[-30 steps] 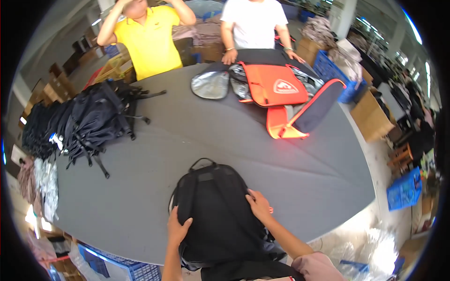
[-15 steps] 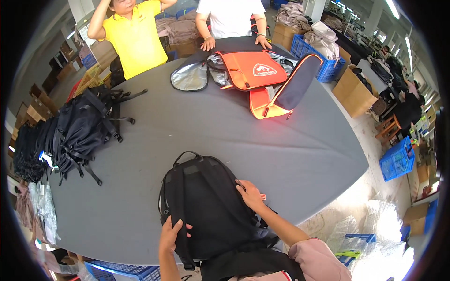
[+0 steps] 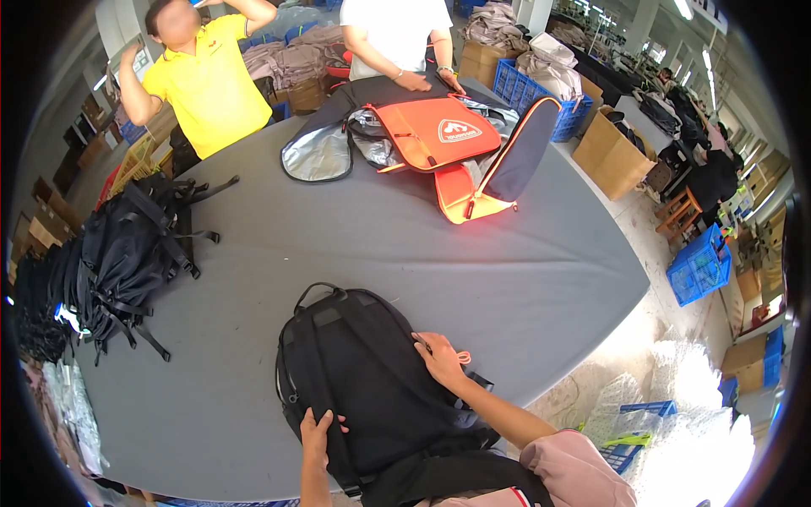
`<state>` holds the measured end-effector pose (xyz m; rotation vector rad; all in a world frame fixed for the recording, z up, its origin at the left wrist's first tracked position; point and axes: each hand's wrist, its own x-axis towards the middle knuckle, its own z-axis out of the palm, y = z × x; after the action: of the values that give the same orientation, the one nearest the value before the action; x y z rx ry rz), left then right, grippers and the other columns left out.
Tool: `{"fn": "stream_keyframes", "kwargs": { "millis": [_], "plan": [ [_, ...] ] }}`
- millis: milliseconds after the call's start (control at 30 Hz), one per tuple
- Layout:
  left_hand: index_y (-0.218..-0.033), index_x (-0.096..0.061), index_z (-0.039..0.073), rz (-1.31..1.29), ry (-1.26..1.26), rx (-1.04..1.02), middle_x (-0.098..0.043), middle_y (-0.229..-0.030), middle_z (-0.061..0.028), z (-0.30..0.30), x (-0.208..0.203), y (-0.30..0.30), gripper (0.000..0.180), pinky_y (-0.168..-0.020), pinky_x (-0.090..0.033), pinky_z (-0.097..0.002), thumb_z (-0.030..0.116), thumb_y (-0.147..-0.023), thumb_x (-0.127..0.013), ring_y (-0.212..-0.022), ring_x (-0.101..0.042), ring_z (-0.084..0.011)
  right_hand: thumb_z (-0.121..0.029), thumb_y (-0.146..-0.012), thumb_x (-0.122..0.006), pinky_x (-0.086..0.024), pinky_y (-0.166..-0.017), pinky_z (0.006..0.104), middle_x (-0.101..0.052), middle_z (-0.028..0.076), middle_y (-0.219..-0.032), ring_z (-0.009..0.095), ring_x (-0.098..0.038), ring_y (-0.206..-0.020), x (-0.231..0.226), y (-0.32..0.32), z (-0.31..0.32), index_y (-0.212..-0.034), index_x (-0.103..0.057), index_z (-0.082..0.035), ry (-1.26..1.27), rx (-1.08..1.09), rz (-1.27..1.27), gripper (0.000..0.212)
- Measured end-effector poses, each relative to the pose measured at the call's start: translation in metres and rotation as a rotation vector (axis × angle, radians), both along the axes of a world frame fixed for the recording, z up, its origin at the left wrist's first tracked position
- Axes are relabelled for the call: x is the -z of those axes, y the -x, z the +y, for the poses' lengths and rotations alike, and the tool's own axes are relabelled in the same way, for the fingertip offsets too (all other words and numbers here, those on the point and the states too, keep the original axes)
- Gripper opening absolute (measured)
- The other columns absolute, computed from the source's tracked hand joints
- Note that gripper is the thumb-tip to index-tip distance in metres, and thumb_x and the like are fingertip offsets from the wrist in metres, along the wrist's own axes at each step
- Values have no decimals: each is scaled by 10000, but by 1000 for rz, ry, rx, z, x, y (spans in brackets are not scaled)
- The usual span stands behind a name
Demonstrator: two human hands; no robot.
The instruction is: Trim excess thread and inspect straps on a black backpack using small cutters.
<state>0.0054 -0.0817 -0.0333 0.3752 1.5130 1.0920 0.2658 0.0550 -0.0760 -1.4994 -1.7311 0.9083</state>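
A black backpack (image 3: 363, 372) lies flat, back panel up, on the grey table (image 3: 355, 245) near its front edge. My left hand (image 3: 317, 427) rests on the backpack's lower left side, fingers spread. My right hand (image 3: 439, 355) lies flat on its right edge, close to a small orange cord or pull tab. Neither hand grips anything that I can see. The backpack's lower end hangs over the table edge toward my lap.
A pile of black backpacks (image 3: 118, 253) sits at the table's left. Orange and navy open bags (image 3: 456, 144) lie at the far side, where a person in white (image 3: 397, 34) works. A person in yellow (image 3: 207, 76) stands far left. Cardboard boxes (image 3: 612, 152) and blue crates (image 3: 699, 266) stand to the right.
The view has tilted and shifted so the table sits lower and closer. My right hand slid slightly along the backpack's right edge; my left hand stays on the lower left.
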Motion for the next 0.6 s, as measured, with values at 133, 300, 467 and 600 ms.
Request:
{"fn": "stream_keyframes", "kwargs": {
  "millis": [133, 300, 467, 600],
  "plan": [
    [-984, -493, 26, 6, -15, -9, -637, -774, -123, -1, 2, 0, 136, -584, -515, -311, 87, -880, -555, -587, -610, -196, -185, -890, -546, -427, -892, 383, -604, 107, -1094, 307, -533, -1011, 2, -1, 2, -1123, -598, -59, -7, -18, -4, 270],
    [-985, -498, 23, 4, -35, -22, -639, -778, -124, -1, 7, 0, 145, -585, -513, -309, 86, -873, -564, -587, -610, -195, -182, -891, -543, -426, -895, 385, -603, 109, -1094, 309, -533, -1013, 2, 0, 4, -1116, -599, -56, 0, -28, 2, 264],
    [-986, -499, 21, 18, -29, -23, -640, -780, -127, 0, 5, -3, 152, -585, -512, -307, 91, -870, -569, -588, -613, -196, -178, -892, -544, -423, -904, 385, -603, 111, -1097, 309, -530, -1031, 4, -2, 4, -1110, -601, -55, -11, -25, 9, 257],
    [-986, -501, 22, 5, -31, -30, -640, -780, -127, -2, 5, -6, 154, -584, -513, -306, 95, -869, -571, -590, -615, -195, -172, -890, -549, -421, -910, 386, -602, 111, -1102, 310, -527, -1047, 2, -5, 3, -1107, -602, -55, -5, -29, 12, 253]
  ]
}}
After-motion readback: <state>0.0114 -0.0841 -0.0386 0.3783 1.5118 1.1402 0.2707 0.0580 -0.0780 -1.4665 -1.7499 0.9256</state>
